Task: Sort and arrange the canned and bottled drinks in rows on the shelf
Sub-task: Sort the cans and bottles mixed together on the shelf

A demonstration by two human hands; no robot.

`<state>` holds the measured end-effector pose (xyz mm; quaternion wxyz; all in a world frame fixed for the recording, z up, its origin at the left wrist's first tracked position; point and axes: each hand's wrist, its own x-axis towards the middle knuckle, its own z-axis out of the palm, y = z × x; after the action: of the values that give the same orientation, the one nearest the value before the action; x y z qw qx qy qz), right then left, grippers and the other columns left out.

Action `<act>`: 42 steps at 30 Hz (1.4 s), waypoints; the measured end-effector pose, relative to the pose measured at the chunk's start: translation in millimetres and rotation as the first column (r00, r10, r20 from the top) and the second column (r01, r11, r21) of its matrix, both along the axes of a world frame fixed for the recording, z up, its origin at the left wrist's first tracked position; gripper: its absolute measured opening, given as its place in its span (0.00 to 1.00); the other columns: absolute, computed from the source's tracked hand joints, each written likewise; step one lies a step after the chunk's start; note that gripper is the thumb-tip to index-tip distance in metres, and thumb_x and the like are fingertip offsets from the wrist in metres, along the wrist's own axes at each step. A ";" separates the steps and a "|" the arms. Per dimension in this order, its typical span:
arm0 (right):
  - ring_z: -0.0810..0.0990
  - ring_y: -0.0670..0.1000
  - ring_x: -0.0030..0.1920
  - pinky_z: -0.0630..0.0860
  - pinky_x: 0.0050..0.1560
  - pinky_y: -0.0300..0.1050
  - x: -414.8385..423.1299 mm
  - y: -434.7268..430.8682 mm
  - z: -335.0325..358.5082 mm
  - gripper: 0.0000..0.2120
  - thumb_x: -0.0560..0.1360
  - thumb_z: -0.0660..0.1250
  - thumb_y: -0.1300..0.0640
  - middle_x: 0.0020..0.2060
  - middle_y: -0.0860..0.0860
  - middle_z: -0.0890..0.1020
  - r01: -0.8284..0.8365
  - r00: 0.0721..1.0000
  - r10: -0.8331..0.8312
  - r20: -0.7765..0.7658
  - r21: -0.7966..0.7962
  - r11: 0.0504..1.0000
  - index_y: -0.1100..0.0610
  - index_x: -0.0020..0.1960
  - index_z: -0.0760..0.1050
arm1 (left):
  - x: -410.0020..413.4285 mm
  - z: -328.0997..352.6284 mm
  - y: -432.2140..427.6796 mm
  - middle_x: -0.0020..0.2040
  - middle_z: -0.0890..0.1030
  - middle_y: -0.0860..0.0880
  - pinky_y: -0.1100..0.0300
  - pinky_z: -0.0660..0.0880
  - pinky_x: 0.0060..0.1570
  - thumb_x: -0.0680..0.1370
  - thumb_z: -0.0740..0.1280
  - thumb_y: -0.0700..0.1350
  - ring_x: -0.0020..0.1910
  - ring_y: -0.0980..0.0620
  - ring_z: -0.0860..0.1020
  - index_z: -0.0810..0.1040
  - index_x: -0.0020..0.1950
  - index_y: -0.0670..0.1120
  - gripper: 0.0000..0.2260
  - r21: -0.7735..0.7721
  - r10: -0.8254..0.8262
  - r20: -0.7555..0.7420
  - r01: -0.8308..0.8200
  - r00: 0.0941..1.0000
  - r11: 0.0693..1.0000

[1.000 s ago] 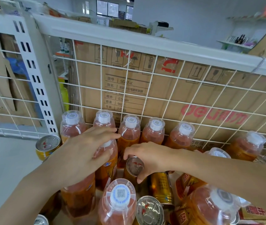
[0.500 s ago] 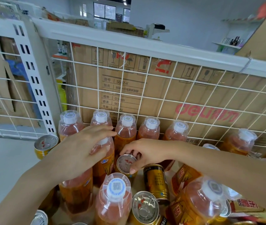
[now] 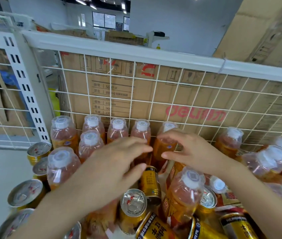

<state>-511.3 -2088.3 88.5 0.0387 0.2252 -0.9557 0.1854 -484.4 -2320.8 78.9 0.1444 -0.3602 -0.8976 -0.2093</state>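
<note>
Bottled drinks (image 3: pixel 117 130) line up along the wire mesh back (image 3: pixel 154 94) of the shelf, white caps up, with gold cans (image 3: pixel 39 150) standing down the left edge and a messy pile of tipped cans and bottles at the front right. Going by the task, I'd say the step in hand is straightening the back row and filling the gap to its right. To do that well: hold a bottle low on the body rather than by the cap, slide it flush against its neighbour, and keep wrists clear of the upright ones in front so nothing dominoes.

Left hand (image 3: pixel 112 163) hovers spread and flat over the middle bottles, fingers loose, holding nothing as far as I can tell. Right hand (image 3: pixel 188 149) is half open, curled around the fifth bottle (image 3: pixel 165 144) in the row, thumb below and fingers above. It's blurry, so I can't say whether it's actually touching. A lying gold can (image 3: pixel 149 183) sits just below both hands.
</note>
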 end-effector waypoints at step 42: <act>0.46 0.26 0.68 0.39 0.67 0.28 37.1 46.0 -43.4 0.32 0.66 0.43 0.22 0.65 0.28 0.58 0.033 0.997 -0.045 -0.067 -0.171 0.985 0.35 0.61 0.66 | -43.9 -93.5 81.0 0.58 0.79 0.45 0.52 0.75 0.54 0.78 0.57 0.34 0.56 0.44 0.77 0.71 0.66 0.48 0.19 -0.230 0.321 0.199 -0.275 0.926 0.934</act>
<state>-474.1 -2042.3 45.1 0.0950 0.2087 -0.9388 0.2572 -528.3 -2239.7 -14.5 0.0317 -0.2044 -0.9690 -0.1354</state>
